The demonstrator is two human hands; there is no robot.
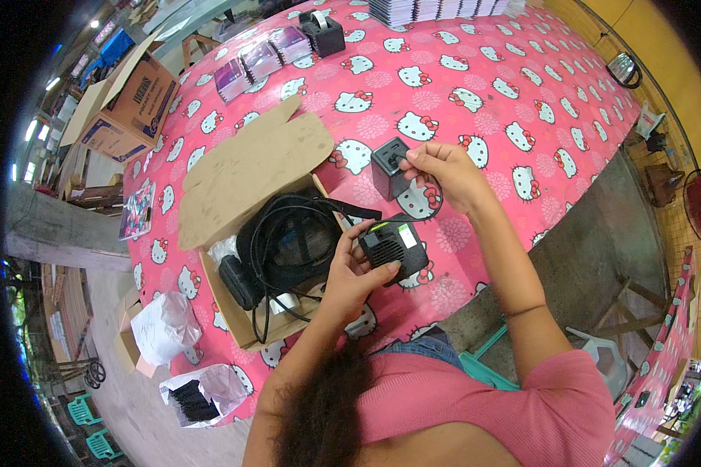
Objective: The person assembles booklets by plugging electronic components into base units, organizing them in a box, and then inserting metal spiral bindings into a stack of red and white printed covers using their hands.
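My left hand grips a small black vented device with a green and white label, thumb on its near side. Just beyond it, my right hand pinches a thin black cable that curves back toward that device. The cable's end is hidden by my fingers. Right beside those fingertips, a black block-shaped unit with slots in its top stands on the table. To the left lies an open cardboard box, holding a black mesh headgear with looped cables, a black pouch and clear plastic.
A pink cat-patterned cloth covers the table. Stacked booklets and a tape dispenser stand at the far side. A large carton is at the far left. White paper bags sit near left; a teal chair is close to me.
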